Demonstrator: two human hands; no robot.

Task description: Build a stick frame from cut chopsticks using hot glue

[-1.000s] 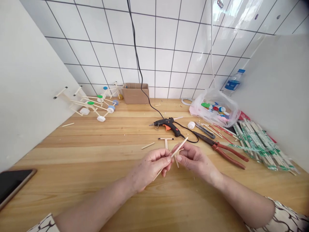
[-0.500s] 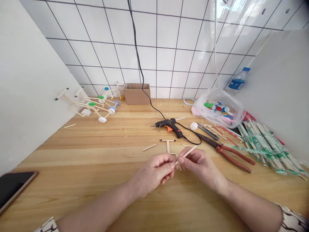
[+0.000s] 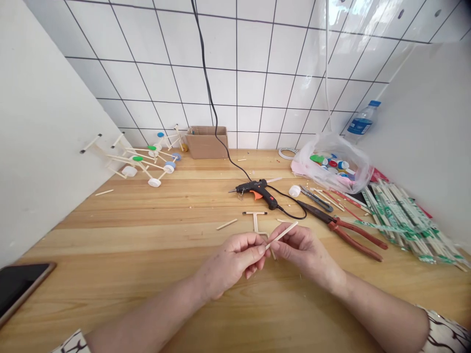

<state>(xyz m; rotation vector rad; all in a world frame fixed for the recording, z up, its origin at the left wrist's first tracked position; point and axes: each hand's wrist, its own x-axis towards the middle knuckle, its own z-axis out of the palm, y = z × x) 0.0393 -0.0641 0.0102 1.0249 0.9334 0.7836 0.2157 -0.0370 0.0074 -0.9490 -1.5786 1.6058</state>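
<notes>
Between the fingertips of both hands is a short wooden stick (image 3: 285, 233), slanting up to the right. My left hand (image 3: 241, 257) pinches its lower end. The fingers of my right hand (image 3: 300, 247) are closed on it a little higher up. Just behind the hands lies a small frame of glued sticks (image 3: 255, 222) with a dark-tipped crossbar; my fingers hide part of it. A loose stick piece (image 3: 227, 224) rests to its left. Beyond them a black hot glue gun (image 3: 257, 189) lies on its side, nozzle to the left.
On the right lie pliers (image 3: 342, 228), a utility knife (image 3: 316, 198), wrapped chopsticks (image 3: 412, 220) and a plastic bag of bottle caps (image 3: 333, 164). Stick models with cap wheels (image 3: 147, 157) stand at the back left beside a cardboard box (image 3: 208, 142). A phone (image 3: 25, 284) lies left.
The view has shifted slightly. Both hands keep hold of the stick in nearly the same place.
</notes>
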